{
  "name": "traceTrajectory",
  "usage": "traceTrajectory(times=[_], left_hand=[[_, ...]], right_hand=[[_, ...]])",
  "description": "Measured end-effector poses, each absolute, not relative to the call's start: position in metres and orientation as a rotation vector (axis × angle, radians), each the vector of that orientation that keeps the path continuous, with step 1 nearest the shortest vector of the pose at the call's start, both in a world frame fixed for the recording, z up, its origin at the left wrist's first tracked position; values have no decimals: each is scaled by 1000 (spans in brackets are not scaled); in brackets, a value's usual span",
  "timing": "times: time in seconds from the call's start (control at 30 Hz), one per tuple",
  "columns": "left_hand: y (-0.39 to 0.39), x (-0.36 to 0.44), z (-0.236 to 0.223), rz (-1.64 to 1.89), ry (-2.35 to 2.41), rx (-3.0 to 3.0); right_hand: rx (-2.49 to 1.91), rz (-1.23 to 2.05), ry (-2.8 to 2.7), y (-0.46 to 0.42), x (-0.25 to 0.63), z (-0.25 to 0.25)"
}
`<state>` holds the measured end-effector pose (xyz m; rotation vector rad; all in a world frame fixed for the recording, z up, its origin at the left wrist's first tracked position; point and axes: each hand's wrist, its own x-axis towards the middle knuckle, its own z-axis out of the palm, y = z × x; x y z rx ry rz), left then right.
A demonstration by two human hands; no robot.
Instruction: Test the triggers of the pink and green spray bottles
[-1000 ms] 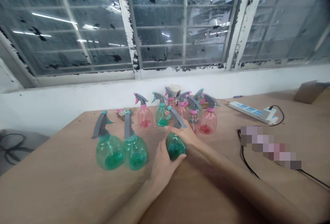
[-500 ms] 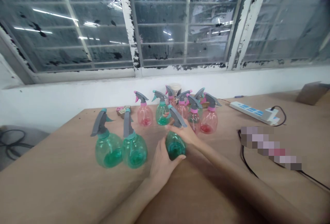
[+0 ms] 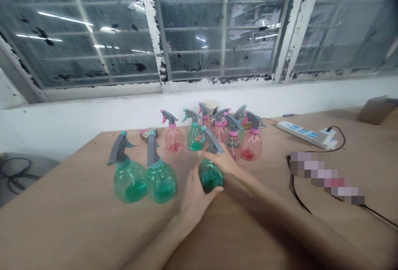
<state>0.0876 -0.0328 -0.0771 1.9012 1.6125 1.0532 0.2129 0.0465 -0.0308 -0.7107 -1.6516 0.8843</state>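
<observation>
Well, the dark print on the paper cup (image 3: 210,107) is too small to read, and a pixelated patch (image 3: 326,177) covers part of the table's right side. The right hand (image 3: 221,160) reaches in from the lower right, arm low, its fingers (image 3: 207,153) curled around the neck of a green spray bottle (image 3: 210,176), just under the grey trigger head (image 3: 213,142). The left hand (image 3: 195,199) cups the bottle's lower body from the near side, its thumb (image 3: 215,190) across the front. Both hands are closed on it. The bottle sits on the wooden table (image 3: 62,195) between them, near two larger green bottles (image 3: 129,183), with pink bottles (image 3: 173,139) beyond.
</observation>
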Motion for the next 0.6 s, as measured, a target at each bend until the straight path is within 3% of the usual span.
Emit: traceTrajectory(times=[0.6], left_hand=[[-35, 89, -77, 1044, 1597, 1943]], right_hand=[[-843, 633, -1672, 40, 214, -18]])
